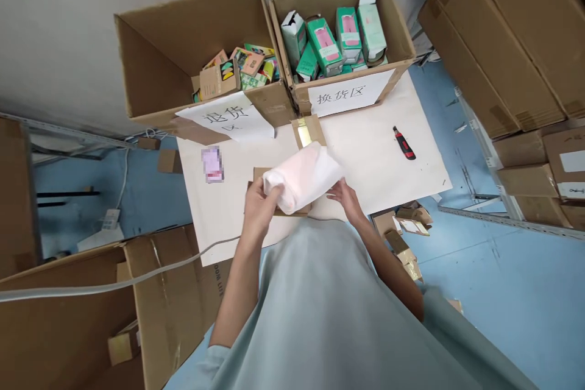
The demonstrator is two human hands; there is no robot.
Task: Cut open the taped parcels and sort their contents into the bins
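Observation:
A pinkish item in a thin, translucent white wrapper, a white-wrapped package (304, 177), is held over the near side of the table. My left hand (261, 200) grips its rolled left end, thumb on top. At the lower right corner, my right hand (345, 196) has its thumb and fingers on the wrapper. What exactly is inside cannot be made out. Beneath the package lies an opened small cardboard box (261, 173), mostly covered. Its taped flap or another small carton (315, 128) shows just behind.
Behind stand a large carton (155, 61) with small colourful boxes and another carton (397, 58) with green-and-white boxes. A red-and-black box cutter (404, 143) lies on the white table (379, 164) at right, a blurred pink item (212, 164) at left. A grey cable (173, 268) crosses the left side.

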